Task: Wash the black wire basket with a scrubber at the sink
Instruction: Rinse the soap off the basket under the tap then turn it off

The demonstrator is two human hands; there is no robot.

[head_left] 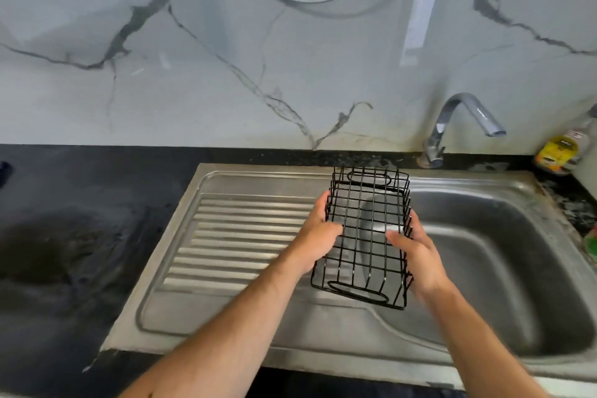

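Note:
The black wire basket [366, 203] is held in the air over the left edge of the steel sink [504, 268], its grid bottom facing me. My left hand [315, 234] grips its left side with the thumb on the grid. Gripping the right side is my right hand [418, 252], thumb laid across the wires. A green scrubber [591, 244] peeks in at the right edge of the counter, mostly cut off by the frame.
A ribbed steel drainboard [232, 242] lies left of the basin. The chrome tap [458, 126] stands behind the basin. A dish-soap bottle [563, 149] sits at the back right. Dark wet countertop [64, 236] spreads to the left; a marble-pattern wall rises behind.

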